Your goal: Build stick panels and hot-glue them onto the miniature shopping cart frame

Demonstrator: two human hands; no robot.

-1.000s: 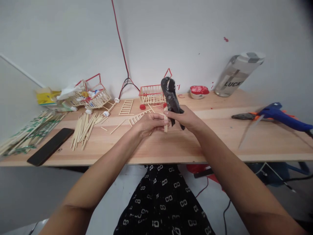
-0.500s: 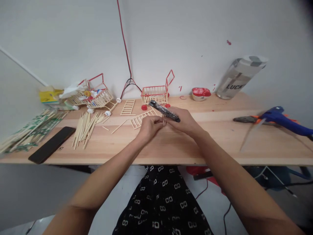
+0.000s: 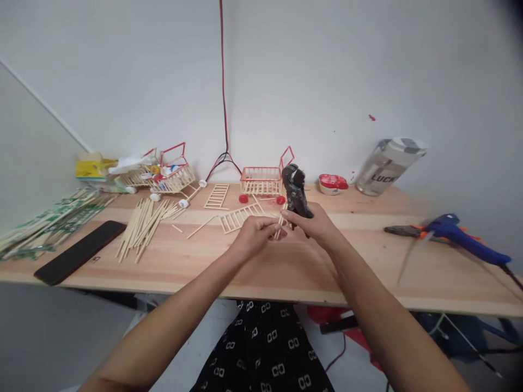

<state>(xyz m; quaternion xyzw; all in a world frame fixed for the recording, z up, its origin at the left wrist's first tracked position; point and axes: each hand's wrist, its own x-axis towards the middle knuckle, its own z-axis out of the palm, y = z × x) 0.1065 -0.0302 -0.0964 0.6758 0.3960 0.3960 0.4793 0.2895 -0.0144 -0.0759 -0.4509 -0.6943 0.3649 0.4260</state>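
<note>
My left hand [image 3: 258, 235] is closed in a pinch on a few short wooden sticks [image 3: 280, 226], held upright just above the table. My right hand [image 3: 316, 223] grips a dark, worn hand cutter [image 3: 296, 190] with its head pointing up, and its fingertips reach the tops of the sticks. Behind the hands stands a small stick-built shopping cart [image 3: 261, 181] with red trim and red wheels. A ladder-like stick frame [image 3: 241, 218] lies left of my left hand, and a smaller frame [image 3: 217, 196] is farther back.
At left lie loose sticks [image 3: 143, 226], a black phone-like slab [image 3: 79, 253] and green-wrapped sticks [image 3: 57, 226]. More small carts [image 3: 169, 177] stand behind them. A red-filled bowl [image 3: 333, 184], a tilted bottle [image 3: 388, 166], pliers [image 3: 402, 231] and a blue glue gun [image 3: 466, 239] are at right.
The cutter has swung from pointing left to standing upright in my right hand. Short sticks now show plainly between my hands. The camera view has tipped upward slightly.
</note>
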